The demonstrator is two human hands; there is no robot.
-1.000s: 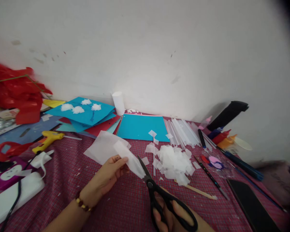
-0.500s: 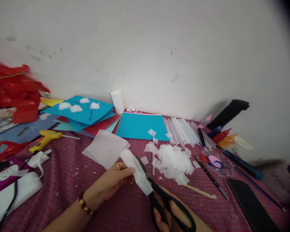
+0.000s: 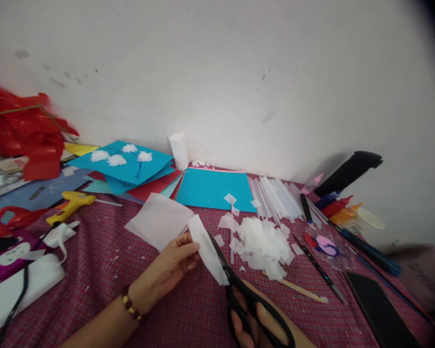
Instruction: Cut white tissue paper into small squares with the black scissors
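Between the thumb and fingers of my left hand (image 3: 179, 261) is a folded strip of thin white paper (image 3: 208, 249), held at its left edge. My right hand (image 3: 253, 314) grips the handles of black scissors (image 3: 239, 285). The blades lie along the strip's right edge, partly hidden by it. A larger translucent white sheet (image 3: 159, 220) rests on the cloth behind my left hand. To the right of the blades is a heap of small cut white paper pieces (image 3: 264, 244), with several loose pieces around it.
Blue card (image 3: 217, 188) lies near the wall, beside clear glue sticks (image 3: 279, 198). At left are a yellow glue gun (image 3: 70, 205), a white power strip (image 3: 25, 295) and stacked blue sheets (image 3: 121, 159) with white tufts. A black phone-like slab (image 3: 380, 309), a craft knife (image 3: 321, 268) and paint bottles (image 3: 339, 205) sit right.
The paper strip has tilted more upright, and its upper end has shifted slightly right in my left hand. The scissors stay beside it. The whole view has shifted a little.
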